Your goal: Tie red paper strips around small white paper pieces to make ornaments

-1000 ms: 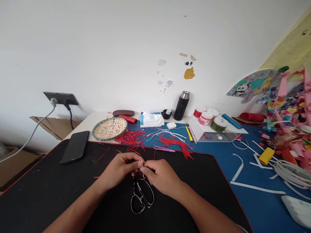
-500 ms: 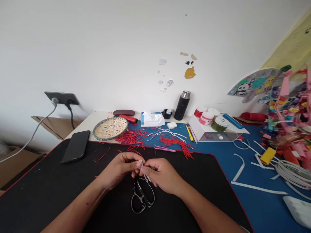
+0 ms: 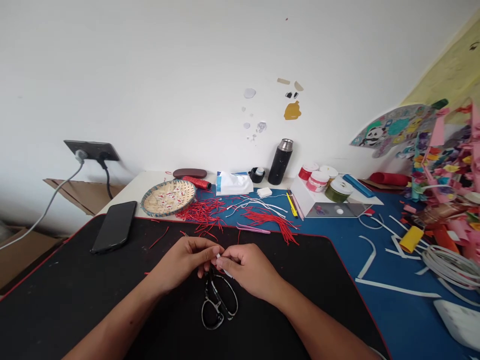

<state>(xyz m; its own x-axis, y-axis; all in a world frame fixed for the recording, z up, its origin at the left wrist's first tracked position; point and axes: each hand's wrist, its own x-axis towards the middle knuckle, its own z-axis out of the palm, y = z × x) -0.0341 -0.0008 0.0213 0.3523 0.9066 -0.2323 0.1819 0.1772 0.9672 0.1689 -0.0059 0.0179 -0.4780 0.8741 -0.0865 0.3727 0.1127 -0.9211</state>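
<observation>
Narrow white strip of flexible-looking material (image 3: 227, 274): one, just beyond the scissors with black-and-grey loop handles (image 3: 217, 303). Left hand (image 3: 182, 261) and right hand (image 3: 255, 270): together, fingertips pinched on the strip. Hazards, my judgement: a slackened pinch could drop it onto the scissors; uneven pulling could crease it. Tangle of thin red cords (image 3: 200, 214), farther beyond the scissors: possible snag. Strip's covered length: hidden from me.

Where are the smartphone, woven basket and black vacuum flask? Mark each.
Smartphone (image 3: 114, 227): head view, middle of its screen.
Woven basket (image 3: 188, 190): head view, its inner wall at right.
Black vacuum flask (image 3: 279, 166): head view, middle of its body.
</observation>
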